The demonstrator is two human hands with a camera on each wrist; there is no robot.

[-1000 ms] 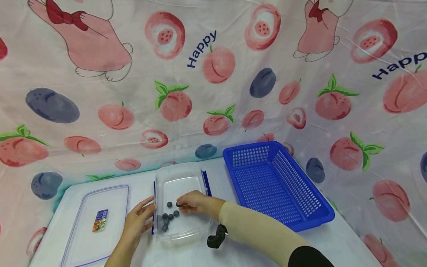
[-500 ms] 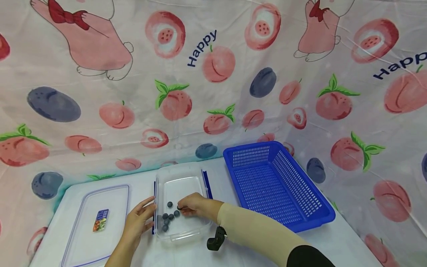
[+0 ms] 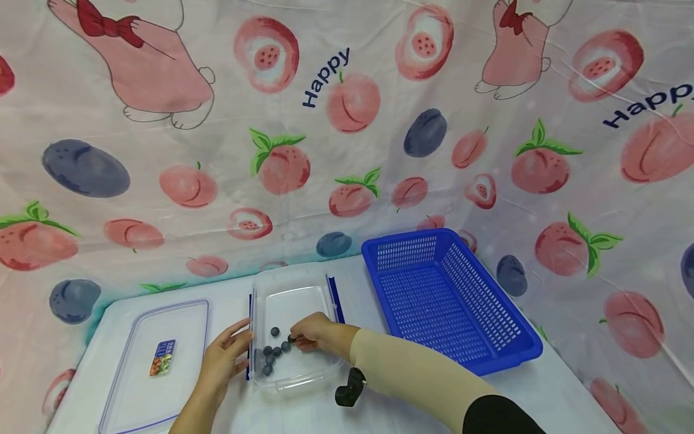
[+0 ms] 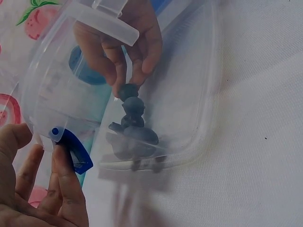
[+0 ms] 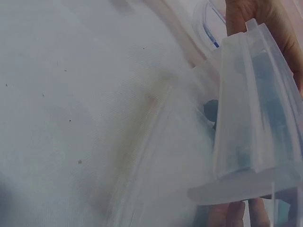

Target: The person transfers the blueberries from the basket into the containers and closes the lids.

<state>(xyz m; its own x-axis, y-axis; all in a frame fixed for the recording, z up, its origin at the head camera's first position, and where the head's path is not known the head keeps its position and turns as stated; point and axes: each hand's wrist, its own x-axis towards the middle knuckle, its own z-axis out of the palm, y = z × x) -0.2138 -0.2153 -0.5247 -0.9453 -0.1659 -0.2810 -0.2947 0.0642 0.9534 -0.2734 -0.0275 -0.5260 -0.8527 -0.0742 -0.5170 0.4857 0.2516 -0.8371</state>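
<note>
A clear plastic container point(image 3: 300, 380) with blue side latches stands on the table. Inside it, toward the left, sit several small dark blue balls that look like blueberries point(image 3: 268, 360), most in a line, one point(image 3: 275, 331) apart. My right hand point(image 3: 317, 331) reaches in over the right wall and pinches one blueberry point(image 4: 128, 91) between thumb and fingertips, beside the end of the line. My left hand point(image 3: 222, 352) rests against the container's left wall with fingers spread; in the left wrist view its fingertips point(image 4: 61, 163) touch near the blue latch point(image 4: 78, 153).
A clear lid point(image 3: 130, 392) with a blue-purple rim and a printed label point(image 3: 162, 358) lies left of the container. To the right stands a blue perforated basket point(image 3: 374, 283). Behind the white table point(image 3: 303, 416) hangs a fruit-printed cloth point(image 3: 217, 138).
My right hand has shifted slightly toward the near side of the container, bringing the pinched blueberry close to the end of the line. The left hand stays in place.
</note>
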